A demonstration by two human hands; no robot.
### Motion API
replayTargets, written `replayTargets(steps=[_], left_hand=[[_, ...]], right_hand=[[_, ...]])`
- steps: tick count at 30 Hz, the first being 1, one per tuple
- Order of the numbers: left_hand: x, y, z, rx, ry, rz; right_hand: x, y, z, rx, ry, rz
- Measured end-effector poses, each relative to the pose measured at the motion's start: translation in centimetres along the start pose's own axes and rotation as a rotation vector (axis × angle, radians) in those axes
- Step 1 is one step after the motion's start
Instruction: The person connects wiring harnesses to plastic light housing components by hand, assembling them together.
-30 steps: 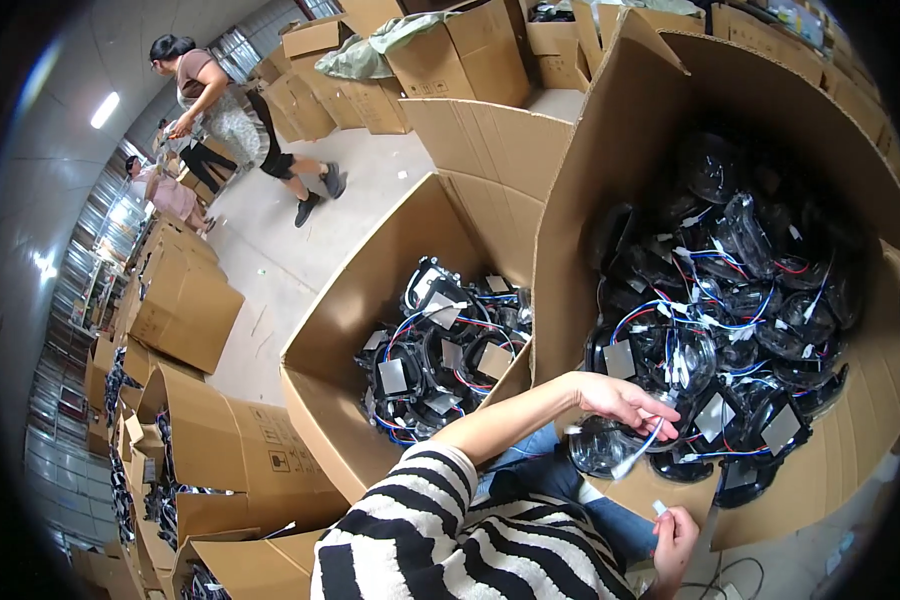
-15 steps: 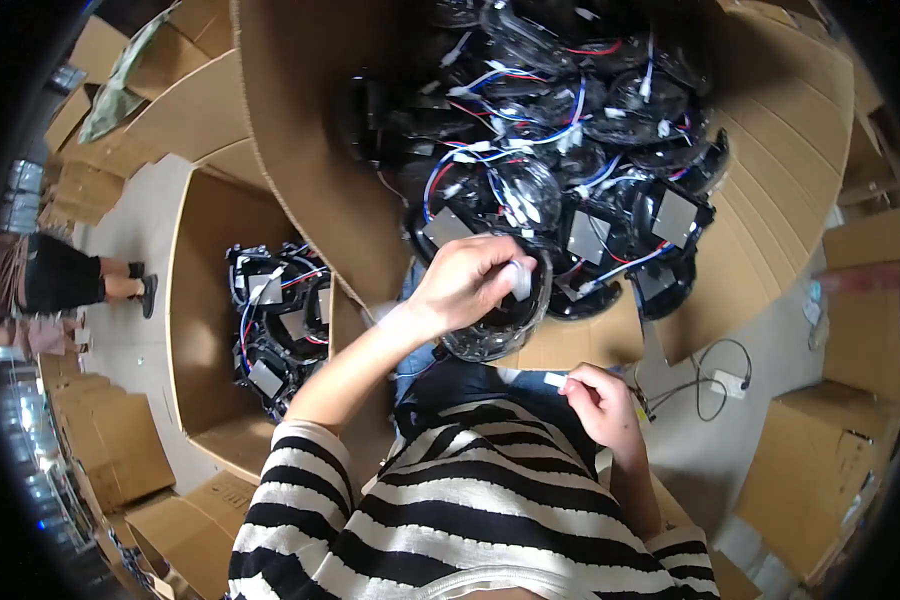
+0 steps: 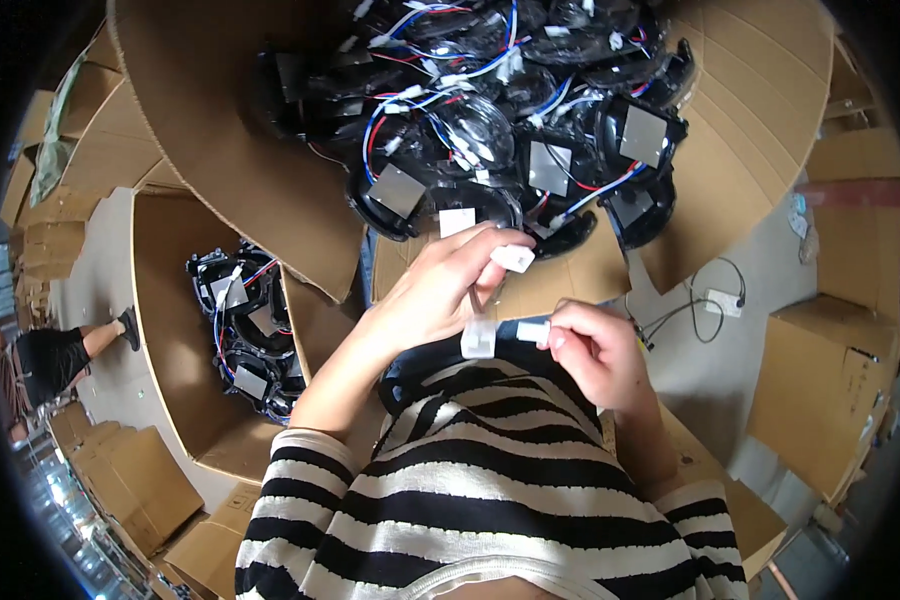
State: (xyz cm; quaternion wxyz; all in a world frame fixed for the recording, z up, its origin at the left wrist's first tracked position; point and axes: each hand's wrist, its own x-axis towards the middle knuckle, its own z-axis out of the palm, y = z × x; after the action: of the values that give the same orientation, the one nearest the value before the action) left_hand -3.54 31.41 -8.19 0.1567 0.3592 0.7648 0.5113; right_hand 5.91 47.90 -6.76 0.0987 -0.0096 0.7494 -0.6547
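My left hand [image 3: 435,288] is closed, pinching a small white connector [image 3: 513,258] between thumb and fingertips. Just below its fingers hangs a translucent white plastic piece [image 3: 478,339]; whether it is joined to the connector I cannot tell. To the right, my right hand [image 3: 602,352] is also closed, with a small white tab [image 3: 532,332] sticking out of its pinch toward the left. Right beyond the left hand lies a black unit with a curved rim [image 3: 490,195], partly covered by that hand, near a white label [image 3: 457,220].
A large open carton [image 3: 760,130] ahead holds several black housings with silver plates [image 3: 550,168] and red, white and blue wires. Another carton [image 3: 160,330] at left holds similar units. At right are cables with a white power strip [image 3: 722,302] and a closed carton [image 3: 815,390]. A person's leg [image 3: 105,340] shows far left.
My left hand has come away from the clear-covered black unit and nearer my body. The right hand has risen toward it with the white tab. The whole view has shifted.
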Motion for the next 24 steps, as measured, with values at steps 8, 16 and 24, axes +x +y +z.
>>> replayTargets(steps=[8, 16, 24], left_hand=[[-0.5, 0.6, 0.9, 0.116, -0.025, 0.115], [-0.4, 0.8, 0.8, 0.232, -0.053, 0.104], [0.8, 1.2, 0.1, 0.087, -0.119, 0.028]], right_hand=[[0.3, -1.2, -0.6, 0.032, 0.123, -0.108], [0.2, -1.4, -0.5, -0.165, 0.261, -0.058], [1.0, -1.4, -1.2, -0.139, 0.298, 0.019]])
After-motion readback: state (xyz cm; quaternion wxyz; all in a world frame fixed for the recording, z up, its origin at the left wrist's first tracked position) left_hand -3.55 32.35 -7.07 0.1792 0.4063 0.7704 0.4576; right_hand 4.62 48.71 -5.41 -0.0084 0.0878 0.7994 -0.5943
